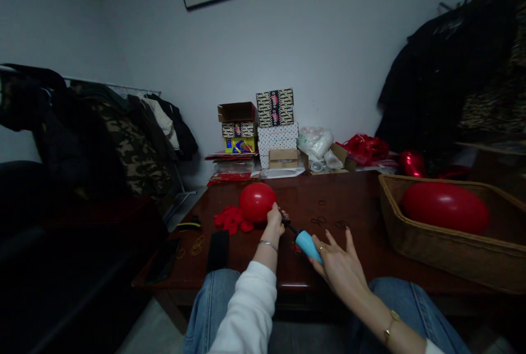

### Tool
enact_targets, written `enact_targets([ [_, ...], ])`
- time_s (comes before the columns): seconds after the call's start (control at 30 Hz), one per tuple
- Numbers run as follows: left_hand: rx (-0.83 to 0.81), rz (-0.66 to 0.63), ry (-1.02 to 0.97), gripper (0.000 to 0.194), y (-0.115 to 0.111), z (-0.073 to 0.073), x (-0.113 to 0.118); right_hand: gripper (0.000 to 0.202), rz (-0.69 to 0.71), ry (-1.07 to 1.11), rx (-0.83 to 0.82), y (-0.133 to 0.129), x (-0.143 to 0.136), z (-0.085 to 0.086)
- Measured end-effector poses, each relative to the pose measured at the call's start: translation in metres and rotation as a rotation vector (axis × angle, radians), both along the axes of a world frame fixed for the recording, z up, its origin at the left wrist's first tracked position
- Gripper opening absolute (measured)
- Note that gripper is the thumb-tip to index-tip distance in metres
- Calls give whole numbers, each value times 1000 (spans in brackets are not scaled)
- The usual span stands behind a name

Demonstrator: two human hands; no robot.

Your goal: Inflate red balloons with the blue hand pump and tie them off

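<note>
One inflated red balloon [257, 201] beside limp balloons [230, 217] on wooden table [349, 195]; left hand [274, 217] closed round black end of balloon pump [307, 244], probably balloon neck too; right hand [342, 263], splayed wide, against pump's blue handle.

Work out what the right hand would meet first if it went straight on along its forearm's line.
The right hand touches the light-blue handle of the balloon pump, so that comes first; past the pump, the left hand looks next in line, though depth is unclear.
</note>
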State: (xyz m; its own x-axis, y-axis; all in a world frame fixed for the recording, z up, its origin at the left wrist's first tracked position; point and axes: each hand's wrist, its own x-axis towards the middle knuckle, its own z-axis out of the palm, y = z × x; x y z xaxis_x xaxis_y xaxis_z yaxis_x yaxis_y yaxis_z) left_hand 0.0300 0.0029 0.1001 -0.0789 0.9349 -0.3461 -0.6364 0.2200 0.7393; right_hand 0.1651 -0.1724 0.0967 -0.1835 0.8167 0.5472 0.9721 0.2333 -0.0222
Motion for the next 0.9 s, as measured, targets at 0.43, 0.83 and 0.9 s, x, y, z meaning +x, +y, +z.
enact_targets([
  [0.43, 9, -1, 36, 29, -1, -1, 3, 39, -30, -28, -32, 27, -22, 4],
  [0.83, 21, 41, 54, 30, 3, 10, -22, 38, 92, 27, 60, -17, 11, -10],
  [0.9, 20, 42, 44, 30, 2, 11, -22, 37, 100, 25, 74, -20, 15, -11],
])
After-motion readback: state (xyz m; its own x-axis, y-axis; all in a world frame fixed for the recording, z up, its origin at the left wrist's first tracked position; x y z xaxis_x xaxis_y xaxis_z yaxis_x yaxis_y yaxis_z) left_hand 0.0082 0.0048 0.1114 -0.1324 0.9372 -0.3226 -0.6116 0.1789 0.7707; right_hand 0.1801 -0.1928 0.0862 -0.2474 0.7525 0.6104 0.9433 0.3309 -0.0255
